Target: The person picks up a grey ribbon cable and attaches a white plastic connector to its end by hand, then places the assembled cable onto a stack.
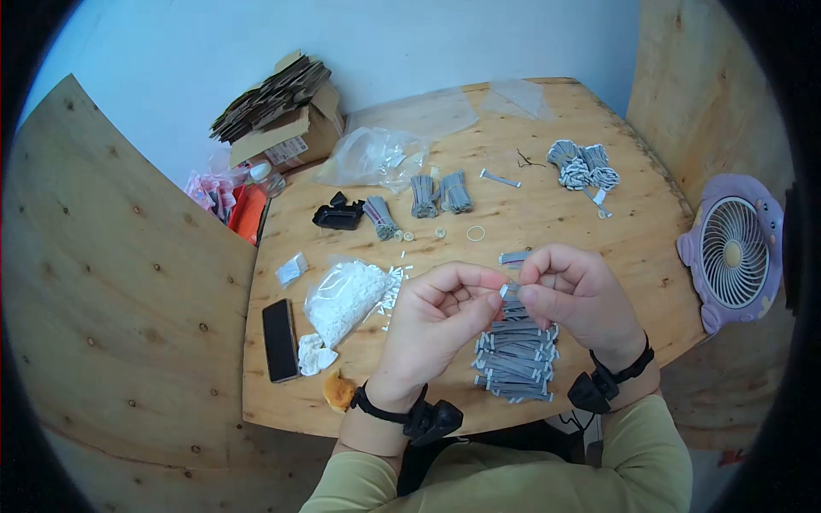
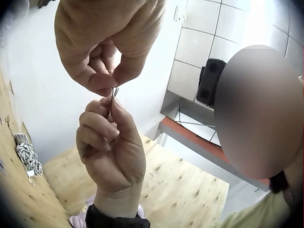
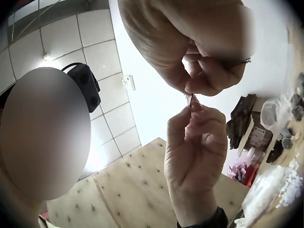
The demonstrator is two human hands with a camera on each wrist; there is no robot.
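Note:
My left hand (image 1: 436,321) and right hand (image 1: 571,292) meet fingertip to fingertip above a pile of grey ribbon cables (image 1: 516,359) with white ends. Between thumb and finger the left hand pinches a small white connector (image 1: 504,291). Facing it, the right hand pinches a thin wire (image 2: 113,97), which runs between both sets of fingertips in the left wrist view. Fingers hide most of this small work, and I cannot tell how far the wire sits in the connector. A short grey cable piece (image 1: 514,257) shows just beyond the fingertips.
Left of the hands lie a bag of white connectors (image 1: 346,299), a phone (image 1: 280,340) and a bread roll (image 1: 339,392). Farther back are cable bundles (image 1: 456,191), a black tray (image 1: 339,215) and a cardboard box (image 1: 299,141). A purple fan (image 1: 733,252) stands right.

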